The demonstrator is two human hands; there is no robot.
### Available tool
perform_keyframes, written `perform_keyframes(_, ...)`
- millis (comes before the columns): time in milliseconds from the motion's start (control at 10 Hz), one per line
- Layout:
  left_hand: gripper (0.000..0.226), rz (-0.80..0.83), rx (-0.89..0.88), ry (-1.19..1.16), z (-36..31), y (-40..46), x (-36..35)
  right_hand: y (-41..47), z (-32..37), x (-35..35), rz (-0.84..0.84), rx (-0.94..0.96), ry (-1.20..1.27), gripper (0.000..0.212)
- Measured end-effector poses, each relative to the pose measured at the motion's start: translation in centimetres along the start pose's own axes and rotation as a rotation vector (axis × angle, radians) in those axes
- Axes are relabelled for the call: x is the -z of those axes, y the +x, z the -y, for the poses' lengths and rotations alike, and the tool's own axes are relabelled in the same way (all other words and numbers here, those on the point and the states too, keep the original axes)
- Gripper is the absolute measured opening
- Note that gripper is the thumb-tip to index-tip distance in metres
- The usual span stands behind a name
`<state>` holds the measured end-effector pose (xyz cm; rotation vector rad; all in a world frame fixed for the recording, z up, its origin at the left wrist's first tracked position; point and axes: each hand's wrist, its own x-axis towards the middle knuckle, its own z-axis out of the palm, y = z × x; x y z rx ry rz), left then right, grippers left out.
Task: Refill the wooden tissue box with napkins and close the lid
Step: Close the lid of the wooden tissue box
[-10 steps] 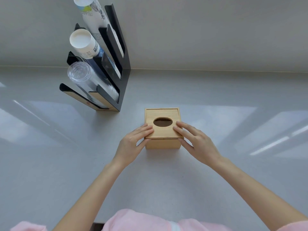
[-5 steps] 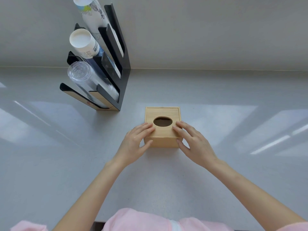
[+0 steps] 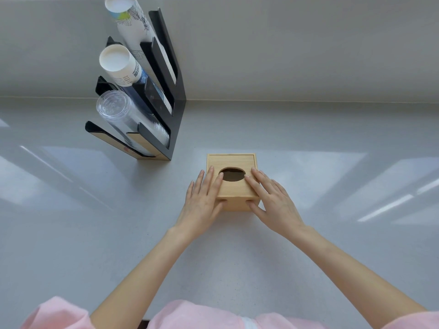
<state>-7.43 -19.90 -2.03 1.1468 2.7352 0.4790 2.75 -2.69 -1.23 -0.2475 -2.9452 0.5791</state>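
Here, left hand flat on lid, right hand too

Box under your hands: pale wood, fine straight grain, matt, smooth; lid same wood, oval hole cut clean. Counter in front of you: grey, smooth, faint speckle, semi-gloss, light streaks reflected. Wall: plain grey, matt. Rack at your far left: black panels, smooth, slight sheen, pale wood-look edges. Cups in it: top two stacks paper, white, matt, printed; lowest stack clear plastic, glossy. Your sleeve: pink cloth, soft, matt.
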Motion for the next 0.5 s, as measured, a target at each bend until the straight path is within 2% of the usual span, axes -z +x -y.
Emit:
perform_keyframes(300, 0.07, 0.009, -0.027, -0.06, -0.2, 0.0, 0.9, 0.1, 0.4, 0.4, 0.025, -0.006, -0.015, 0.06)
perform_keyframes(500, 0.07, -0.077, -0.018, -0.004, -1.3, 2.2, 3.8, 1.5, 1.4, 3.3, 0.083, -0.013, -0.059, 0.067)
